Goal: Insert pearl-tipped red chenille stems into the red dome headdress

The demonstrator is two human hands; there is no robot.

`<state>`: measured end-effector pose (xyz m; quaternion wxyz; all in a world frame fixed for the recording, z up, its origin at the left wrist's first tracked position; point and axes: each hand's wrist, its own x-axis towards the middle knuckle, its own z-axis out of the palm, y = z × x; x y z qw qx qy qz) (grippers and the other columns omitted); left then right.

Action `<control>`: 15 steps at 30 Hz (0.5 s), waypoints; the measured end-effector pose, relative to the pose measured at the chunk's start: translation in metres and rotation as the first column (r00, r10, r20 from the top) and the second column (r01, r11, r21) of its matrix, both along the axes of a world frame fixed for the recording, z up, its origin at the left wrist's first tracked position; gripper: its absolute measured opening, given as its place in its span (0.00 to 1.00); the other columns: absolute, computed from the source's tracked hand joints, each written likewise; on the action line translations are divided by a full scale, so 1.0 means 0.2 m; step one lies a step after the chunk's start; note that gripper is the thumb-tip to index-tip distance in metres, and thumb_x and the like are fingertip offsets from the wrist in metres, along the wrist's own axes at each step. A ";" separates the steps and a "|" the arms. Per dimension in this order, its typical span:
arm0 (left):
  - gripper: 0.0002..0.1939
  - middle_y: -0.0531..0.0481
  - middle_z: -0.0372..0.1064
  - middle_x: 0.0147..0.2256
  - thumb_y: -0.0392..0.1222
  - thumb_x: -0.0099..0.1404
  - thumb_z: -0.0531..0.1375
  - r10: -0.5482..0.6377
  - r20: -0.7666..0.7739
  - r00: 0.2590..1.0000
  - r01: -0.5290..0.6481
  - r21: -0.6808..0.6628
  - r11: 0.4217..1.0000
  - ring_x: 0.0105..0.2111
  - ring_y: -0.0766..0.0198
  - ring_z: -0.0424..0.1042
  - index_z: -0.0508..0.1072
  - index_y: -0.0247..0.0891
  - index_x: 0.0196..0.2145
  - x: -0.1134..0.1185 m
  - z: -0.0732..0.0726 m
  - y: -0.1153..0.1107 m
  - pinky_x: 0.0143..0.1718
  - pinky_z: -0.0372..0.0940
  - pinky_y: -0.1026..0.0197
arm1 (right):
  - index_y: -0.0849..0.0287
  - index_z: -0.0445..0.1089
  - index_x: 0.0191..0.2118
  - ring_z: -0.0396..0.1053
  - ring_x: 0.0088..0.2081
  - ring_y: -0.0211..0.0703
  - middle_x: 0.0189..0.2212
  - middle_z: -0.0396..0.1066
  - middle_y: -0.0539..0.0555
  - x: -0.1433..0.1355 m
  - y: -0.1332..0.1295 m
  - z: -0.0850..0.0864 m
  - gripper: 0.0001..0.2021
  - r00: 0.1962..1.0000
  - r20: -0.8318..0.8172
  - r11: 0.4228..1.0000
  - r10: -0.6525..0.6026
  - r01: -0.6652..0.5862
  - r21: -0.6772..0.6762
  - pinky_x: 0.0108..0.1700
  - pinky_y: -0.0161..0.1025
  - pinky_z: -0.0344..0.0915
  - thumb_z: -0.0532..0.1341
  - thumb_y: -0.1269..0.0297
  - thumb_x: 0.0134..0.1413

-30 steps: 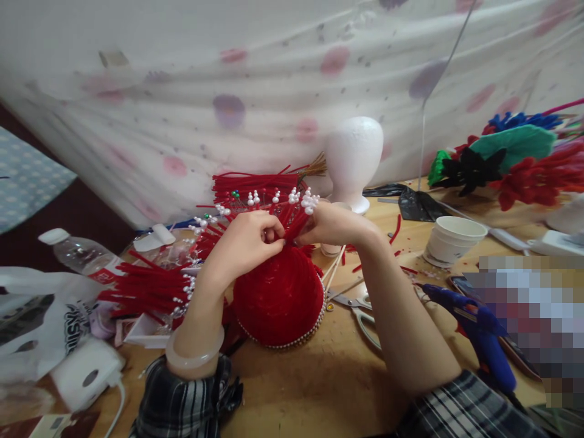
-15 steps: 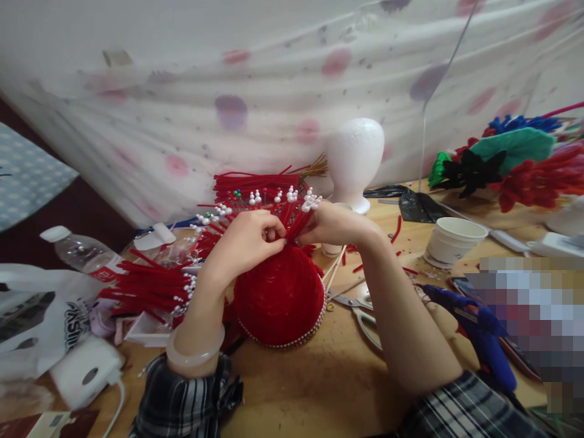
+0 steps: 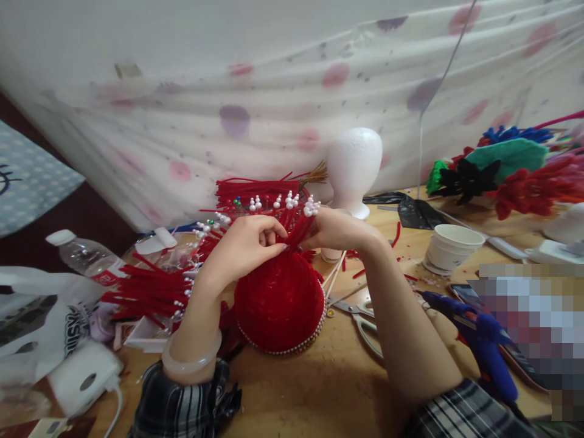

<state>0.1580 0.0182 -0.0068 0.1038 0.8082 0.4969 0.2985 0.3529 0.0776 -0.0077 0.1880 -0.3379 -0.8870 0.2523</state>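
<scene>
A red fuzzy dome-shaped cap (image 3: 278, 304) rests on the table, its lower edge trimmed with a string of small pearls. Red pipe cleaners (image 3: 298, 230) tipped with white pearl clusters (image 3: 312, 207) rise from its far top side. My left hand (image 3: 249, 246) curls at the base of these stems, thumb and bent forefinger closed about them. From the other side my right hand (image 3: 342, 231) grips the same stems; its fingertips are partly hidden behind them. More pearl-tipped red stems (image 3: 148, 289) lie in a bundle left of my left wrist.
A white foam head (image 3: 354, 167) stands at the back. Scissors (image 3: 362, 325), a paper cup (image 3: 451, 246) and a blue glue gun (image 3: 483, 340) lie to the right. On the left are a plastic bottle (image 3: 86, 252) and a white box-shaped device (image 3: 84, 377) with a cable.
The view has shifted slightly, so the scene sits a little lower. My left finger and thumb have parted slightly at the stems; my right hand stays in place.
</scene>
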 end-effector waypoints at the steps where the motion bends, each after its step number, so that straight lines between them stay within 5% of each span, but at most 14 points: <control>1: 0.02 0.56 0.68 0.24 0.34 0.56 0.63 -0.007 0.015 1.000 0.007 0.002 1.000 0.24 0.69 0.66 0.74 0.38 0.30 0.00 0.01 -0.01 0.25 0.59 0.65 | 0.60 0.75 0.34 0.70 0.36 0.41 0.35 0.76 0.51 0.01 0.01 0.00 0.08 1.000 -0.001 1.000 0.017 -0.017 -0.010 0.38 0.36 0.66 0.65 0.69 0.43; 8: 0.03 0.54 0.67 0.27 0.33 0.58 0.63 -0.051 -0.071 0.996 0.062 0.169 0.984 0.27 0.68 0.65 0.74 0.39 0.28 0.06 0.02 -0.03 0.30 0.60 0.63 | 0.59 0.75 0.34 0.70 0.33 0.41 0.30 0.76 0.49 0.09 0.02 0.01 0.08 0.996 -0.067 0.998 0.053 -0.055 -0.016 0.35 0.36 0.65 0.63 0.62 0.48; 15: 0.03 0.54 0.66 0.28 0.33 0.59 0.63 -0.024 -0.139 0.990 0.061 0.269 0.961 0.29 0.67 0.66 0.75 0.40 0.30 0.05 0.00 0.00 0.30 0.59 0.63 | 0.60 0.75 0.30 0.74 0.31 0.37 0.28 0.78 0.52 0.09 0.03 0.00 0.10 0.950 -0.306 0.945 0.057 -0.150 -0.291 0.36 0.33 0.69 0.62 0.59 0.52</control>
